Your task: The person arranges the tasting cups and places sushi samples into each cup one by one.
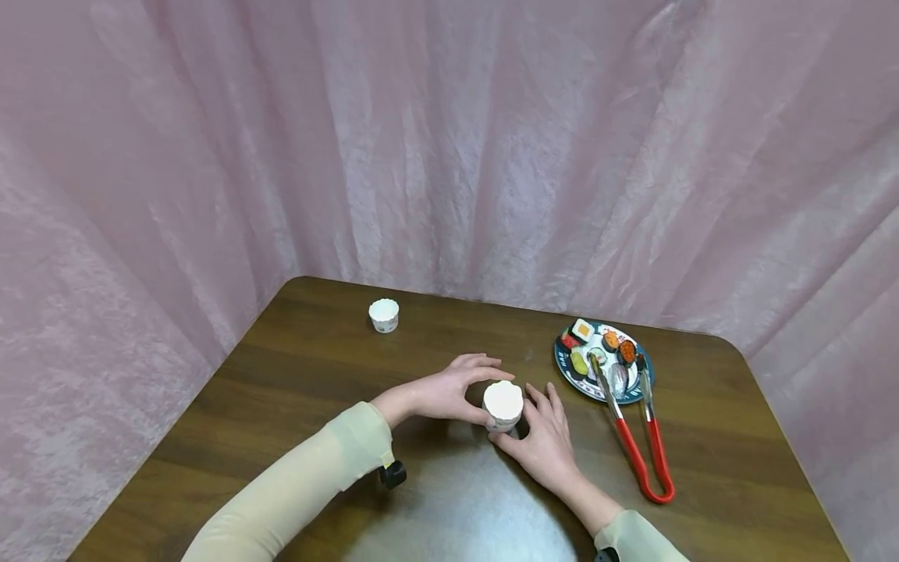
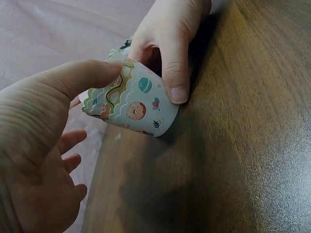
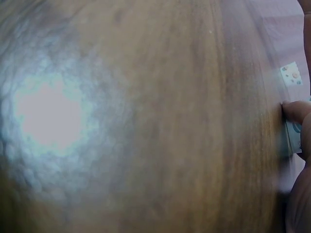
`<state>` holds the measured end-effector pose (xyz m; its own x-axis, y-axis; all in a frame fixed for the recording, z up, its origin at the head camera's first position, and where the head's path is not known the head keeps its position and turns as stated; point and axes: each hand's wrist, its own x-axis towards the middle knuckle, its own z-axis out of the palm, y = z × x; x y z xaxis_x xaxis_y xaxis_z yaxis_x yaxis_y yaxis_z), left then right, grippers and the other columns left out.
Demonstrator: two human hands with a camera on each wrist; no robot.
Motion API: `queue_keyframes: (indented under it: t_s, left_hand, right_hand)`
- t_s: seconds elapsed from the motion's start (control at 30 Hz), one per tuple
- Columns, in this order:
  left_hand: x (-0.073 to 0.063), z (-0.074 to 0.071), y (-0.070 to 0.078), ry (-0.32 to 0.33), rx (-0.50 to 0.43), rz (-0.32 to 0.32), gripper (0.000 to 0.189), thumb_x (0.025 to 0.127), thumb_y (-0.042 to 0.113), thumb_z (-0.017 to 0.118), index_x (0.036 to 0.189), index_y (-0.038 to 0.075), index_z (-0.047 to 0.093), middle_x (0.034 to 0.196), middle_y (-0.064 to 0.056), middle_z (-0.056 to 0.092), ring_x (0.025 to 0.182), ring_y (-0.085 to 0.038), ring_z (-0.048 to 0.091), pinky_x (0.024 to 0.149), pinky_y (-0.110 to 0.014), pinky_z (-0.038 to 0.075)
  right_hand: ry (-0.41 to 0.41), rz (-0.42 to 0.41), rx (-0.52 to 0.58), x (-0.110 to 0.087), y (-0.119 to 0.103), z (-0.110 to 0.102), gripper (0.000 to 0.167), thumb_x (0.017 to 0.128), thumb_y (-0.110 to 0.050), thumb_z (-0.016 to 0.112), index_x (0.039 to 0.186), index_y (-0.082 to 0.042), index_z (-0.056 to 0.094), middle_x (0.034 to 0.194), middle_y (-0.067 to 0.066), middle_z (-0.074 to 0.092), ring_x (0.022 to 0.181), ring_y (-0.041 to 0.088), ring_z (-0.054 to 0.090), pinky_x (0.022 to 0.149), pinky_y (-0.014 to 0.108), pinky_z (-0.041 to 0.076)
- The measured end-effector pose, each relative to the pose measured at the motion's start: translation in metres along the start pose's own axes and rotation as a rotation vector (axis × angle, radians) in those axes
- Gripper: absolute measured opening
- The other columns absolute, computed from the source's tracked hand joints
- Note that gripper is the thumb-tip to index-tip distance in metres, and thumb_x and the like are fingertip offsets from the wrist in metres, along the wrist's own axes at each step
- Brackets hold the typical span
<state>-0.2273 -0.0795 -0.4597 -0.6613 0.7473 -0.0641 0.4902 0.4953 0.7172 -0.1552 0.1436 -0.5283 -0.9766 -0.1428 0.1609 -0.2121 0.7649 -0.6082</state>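
**Paper cup (image 1: 502, 403) held from both sides**

In the head view, your left hand (image 1: 449, 390) and right hand (image 1: 546, 441) grip it between them; a second cup (image 1: 384, 315) stands beyond and left of your grip, a plate (image 1: 563, 367) with red-handled tongs (image 1: 632, 450) to its right.

In the left wrist view, your left thumb (image 2: 92, 76) presses near the scalloped rim, your right thumb (image 2: 175, 73) near the base.

In the right wrist view, table (image 3: 170, 121) fills most; your grip is partly cut off.

The person wears pale green sleeves (image 1: 309, 474), with a small black device (image 1: 392, 474) at each wrist.
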Motion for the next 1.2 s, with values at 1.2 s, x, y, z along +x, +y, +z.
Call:
queue_keyframes:
  t_s: [1.2]
  left_hand:
    - [0.0023,-0.0027,-0.0030,0.054,-0.030,0.021,0.061,0.089,0.039,0.080,0.144,0.024,0.058,0.162,0.000,0.036,0.153,-0.024,0.017,0.117,-0.059,0.025]
  right_hand:
    - [-0.022,0.021,0.006,0.0027,0.0000,0.0010,0.080,0.077,-0.049,0.086,0.145,-0.015,0.059,0.155,0.020,0.043,0.152,0.045,0.012,0.115,0.071,0.016]
